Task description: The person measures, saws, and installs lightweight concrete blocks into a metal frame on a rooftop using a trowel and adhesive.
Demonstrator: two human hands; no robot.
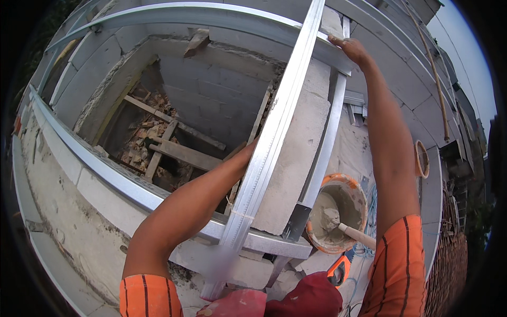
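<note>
A long bundle of shiny metal channels (274, 121) slants across the frame in front of me, tied with a thin band near its lower end. My left hand (252, 149) reaches under its left side at mid-length; the fingers are hidden behind the metal. Farther off on the right, my right hand (353, 49) is closed on the end of a metal cross channel (332, 53), fingers at its upper edge. Beneath the bundle, a pale block wall top (296, 153) runs alongside another metal channel (326, 142).
Left of the bundle opens a deep pit with wooden beams (185, 154) and broken rubble (141, 141). A front metal rail (111, 171) borders it. At right stand a mortar bucket (343, 198) with a wooden-handled trowel (356, 235) inside, and an orange-handled saw (340, 268).
</note>
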